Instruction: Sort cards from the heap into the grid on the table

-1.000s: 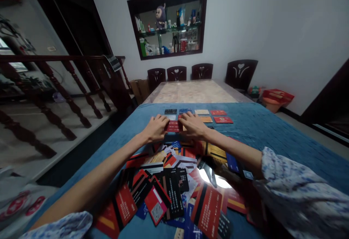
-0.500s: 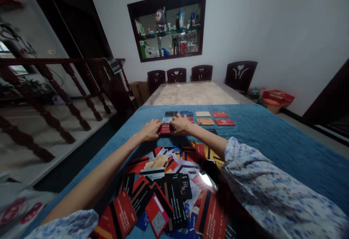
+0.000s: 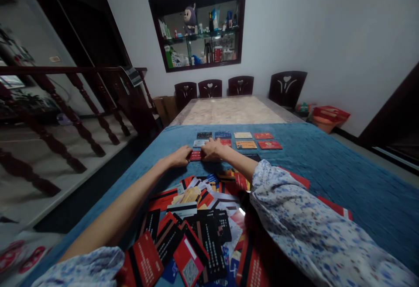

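A: Where do we locate the red card (image 3: 196,156) that occupies both hands?

B: We see it lying at the left end of the nearest row, on the blue cloth (image 3: 327,160) that covers the near part of the table (image 3: 235,110). Just beyond it is a pale blue card (image 3: 200,143).

A: How do we describe the grasp?

B: The left hand (image 3: 180,157) meets the card's left end and the right hand (image 3: 212,150) its right end, both with fingers bent. Whether they pinch the edges or merely press, we cannot tell at this scale. We judge that contact at opposite ends lets us square the card, leaving its printed middle visible.

A: Why the spacing beyond?

B: We note a black card (image 3: 204,135), a blue card (image 3: 223,134) and a cream card (image 3: 242,135) in the back row, with an orange card (image 3: 246,145) in the second. Narrow strips of cloth separate them, presumably so that each face reads singly. A dark card (image 3: 255,157) sits partly behind the right forearm.

A: And nearest us?

B: A heap of cards (image 3: 209,247) overlaps at all angles, many with stripes uppermost; we take it as a loose supply within easy reach. The right sleeve (image 3: 294,208) hides its right side.
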A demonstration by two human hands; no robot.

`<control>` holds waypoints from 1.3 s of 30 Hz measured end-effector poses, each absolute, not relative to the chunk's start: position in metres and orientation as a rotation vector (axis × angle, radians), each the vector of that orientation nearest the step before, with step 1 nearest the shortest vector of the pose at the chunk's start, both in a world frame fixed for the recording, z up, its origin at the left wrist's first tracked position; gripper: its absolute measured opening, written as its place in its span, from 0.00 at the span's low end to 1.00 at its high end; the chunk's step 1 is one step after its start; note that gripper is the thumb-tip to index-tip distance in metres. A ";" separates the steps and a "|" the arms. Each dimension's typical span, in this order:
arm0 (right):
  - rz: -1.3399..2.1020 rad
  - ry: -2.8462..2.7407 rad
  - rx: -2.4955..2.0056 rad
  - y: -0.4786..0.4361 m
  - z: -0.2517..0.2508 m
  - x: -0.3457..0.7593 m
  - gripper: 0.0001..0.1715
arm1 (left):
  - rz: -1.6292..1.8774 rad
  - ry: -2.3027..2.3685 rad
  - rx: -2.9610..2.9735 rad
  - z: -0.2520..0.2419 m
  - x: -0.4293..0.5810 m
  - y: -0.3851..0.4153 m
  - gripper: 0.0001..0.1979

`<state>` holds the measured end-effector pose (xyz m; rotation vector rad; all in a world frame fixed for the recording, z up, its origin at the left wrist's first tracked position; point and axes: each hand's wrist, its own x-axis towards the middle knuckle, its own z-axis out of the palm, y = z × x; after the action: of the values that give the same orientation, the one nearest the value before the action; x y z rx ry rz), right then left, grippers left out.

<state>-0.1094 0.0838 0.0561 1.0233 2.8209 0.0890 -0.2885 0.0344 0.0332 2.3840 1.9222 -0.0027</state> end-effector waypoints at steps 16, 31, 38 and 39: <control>-0.007 2.792 1.093 0.083 0.061 -0.117 0.27 | -0.175 1.957 2.331 0.039 -0.282 0.044 0.19; 0.037 2.808 1.074 0.091 0.064 -0.118 0.25 | -0.075 1.962 2.361 0.039 -0.291 0.043 0.32; 0.214 2.893 1.028 0.088 0.088 -0.087 0.21 | 0.052 2.021 2.372 0.043 -0.298 0.037 0.33; 0.240 2.926 1.033 0.087 0.091 -0.081 0.20 | 0.089 2.025 2.392 0.044 -0.298 0.036 0.32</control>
<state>-0.0810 0.0868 0.0912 1.0329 2.9257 0.2399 -0.2980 0.0358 0.0438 2.3918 2.0254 0.0890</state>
